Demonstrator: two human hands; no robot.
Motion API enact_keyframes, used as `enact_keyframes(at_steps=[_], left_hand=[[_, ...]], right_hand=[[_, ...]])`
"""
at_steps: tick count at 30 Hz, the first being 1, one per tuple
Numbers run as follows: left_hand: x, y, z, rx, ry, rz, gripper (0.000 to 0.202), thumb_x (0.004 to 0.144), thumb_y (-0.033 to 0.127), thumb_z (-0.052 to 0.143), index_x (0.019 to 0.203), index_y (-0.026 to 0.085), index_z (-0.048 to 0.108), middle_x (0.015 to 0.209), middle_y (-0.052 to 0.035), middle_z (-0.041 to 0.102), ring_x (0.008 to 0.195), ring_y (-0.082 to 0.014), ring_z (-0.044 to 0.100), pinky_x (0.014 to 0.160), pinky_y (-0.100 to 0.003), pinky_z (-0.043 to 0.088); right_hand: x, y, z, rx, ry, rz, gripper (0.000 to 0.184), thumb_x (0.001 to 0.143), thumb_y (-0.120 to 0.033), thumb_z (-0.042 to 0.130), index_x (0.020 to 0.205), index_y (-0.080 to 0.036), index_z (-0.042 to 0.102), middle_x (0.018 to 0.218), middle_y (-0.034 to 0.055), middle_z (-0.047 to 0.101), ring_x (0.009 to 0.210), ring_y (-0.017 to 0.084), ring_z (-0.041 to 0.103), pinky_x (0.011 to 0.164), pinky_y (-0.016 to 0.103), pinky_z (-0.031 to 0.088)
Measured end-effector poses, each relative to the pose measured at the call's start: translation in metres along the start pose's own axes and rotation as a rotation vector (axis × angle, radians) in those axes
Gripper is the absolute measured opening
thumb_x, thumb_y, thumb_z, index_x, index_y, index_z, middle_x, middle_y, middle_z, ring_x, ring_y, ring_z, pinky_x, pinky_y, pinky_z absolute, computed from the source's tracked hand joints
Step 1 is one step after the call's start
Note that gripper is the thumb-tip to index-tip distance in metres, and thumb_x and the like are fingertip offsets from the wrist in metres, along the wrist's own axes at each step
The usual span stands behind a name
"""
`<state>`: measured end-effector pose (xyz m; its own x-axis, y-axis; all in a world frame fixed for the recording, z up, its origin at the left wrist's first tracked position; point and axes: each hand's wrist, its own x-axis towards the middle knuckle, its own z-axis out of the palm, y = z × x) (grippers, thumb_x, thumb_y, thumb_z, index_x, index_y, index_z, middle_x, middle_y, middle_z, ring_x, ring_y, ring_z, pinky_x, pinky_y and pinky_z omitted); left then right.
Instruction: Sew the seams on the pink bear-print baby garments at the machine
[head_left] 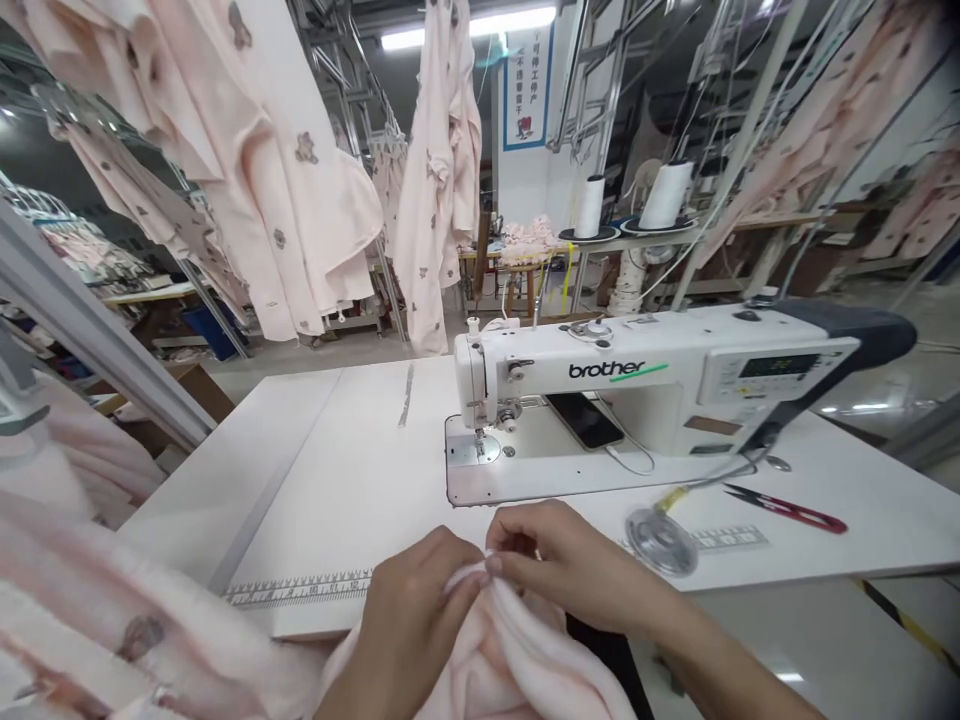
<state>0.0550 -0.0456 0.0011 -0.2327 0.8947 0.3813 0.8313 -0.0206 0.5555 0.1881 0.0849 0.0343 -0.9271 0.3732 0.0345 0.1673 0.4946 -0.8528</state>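
Observation:
Both my hands pinch the edge of a soft pale pink fabric piece (517,650) at the front edge of the sewing table. My left hand (424,600) is closed, thumb and fingers gripping a folded edge. Right beside it, my right hand (547,555) is closed with thumb and forefinger on the same edge; what lies between the fingertips is mostly hidden. The rest of the fabric hangs down below the table edge. Just beyond my hands stands a white sewing machine (615,375), its needle and presser foot (480,445) over a metal plate with no cloth under them.
Red-handled thread snips (787,508) and a round clear plastic disc (661,540) lie at the right. A phone (585,420) with a cable rests under the machine arm. Pink garments (300,180) hang at the left. Thread cones (592,205) stand behind.

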Motion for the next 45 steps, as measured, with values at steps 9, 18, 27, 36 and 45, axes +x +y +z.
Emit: enact_keyframes(at_steps=[9, 18, 27, 36, 45], left_hand=[[-0.008, -0.018, 0.009, 0.01, 0.32, 0.183, 0.044, 0.082, 0.018, 0.051, 0.123, 0.028, 0.04, 0.089, 0.0022, 0.07, 0.077, -0.0116, 0.066, 0.071, -0.02, 0.052], [-0.009, -0.022, 0.015, -0.016, 0.318, 0.233, 0.053, 0.085, 0.017, 0.047, 0.134, 0.03, 0.028, 0.105, -0.0005, 0.067, 0.09, -0.0139, 0.065, 0.078, -0.024, 0.053], [-0.008, -0.017, 0.011, -0.15, 0.381, -0.161, 0.033, 0.084, 0.027, 0.048, 0.117, 0.027, 0.049, 0.092, 0.0019, 0.07, 0.084, -0.0131, 0.066, 0.075, -0.023, 0.052], [0.01, -0.011, -0.012, -0.307, 0.034, -0.194, 0.041, 0.082, 0.028, 0.051, 0.123, 0.03, 0.049, 0.111, -0.0007, 0.061, 0.1, -0.0137, 0.058, 0.087, -0.024, 0.048], [0.045, -0.012, -0.018, -0.412, -0.127, -0.278, 0.025, 0.08, 0.035, 0.053, 0.096, 0.022, 0.067, 0.091, 0.0006, 0.069, 0.085, -0.0172, 0.061, 0.075, -0.025, 0.046]], right_hand=[[0.036, 0.021, -0.001, 0.677, -0.419, 0.173, 0.009, 0.071, -0.022, 0.054, 0.07, -0.014, 0.055, 0.039, -0.0056, 0.048, 0.03, 0.005, 0.036, 0.032, 0.012, 0.024], [0.038, 0.03, 0.022, 0.911, -0.526, 0.272, 0.017, 0.069, -0.022, 0.056, 0.061, -0.016, 0.042, 0.041, -0.0122, 0.024, 0.036, 0.002, 0.011, 0.033, 0.012, 0.01], [0.003, 0.007, 0.031, 0.268, 0.232, -0.034, 0.019, 0.085, -0.037, 0.05, 0.084, -0.019, 0.055, 0.073, -0.0009, 0.056, 0.066, 0.013, 0.051, 0.059, 0.021, 0.038], [-0.006, 0.006, 0.03, -0.051, 0.217, -0.202, 0.021, 0.092, -0.019, 0.038, 0.099, -0.024, 0.058, 0.098, 0.0009, 0.06, 0.088, 0.016, 0.055, 0.076, 0.025, 0.04], [0.015, 0.011, 0.002, -0.208, 0.335, -0.026, 0.017, 0.086, -0.029, 0.054, 0.071, -0.02, 0.058, 0.065, -0.0042, 0.056, 0.062, 0.013, 0.051, 0.055, 0.022, 0.031]])
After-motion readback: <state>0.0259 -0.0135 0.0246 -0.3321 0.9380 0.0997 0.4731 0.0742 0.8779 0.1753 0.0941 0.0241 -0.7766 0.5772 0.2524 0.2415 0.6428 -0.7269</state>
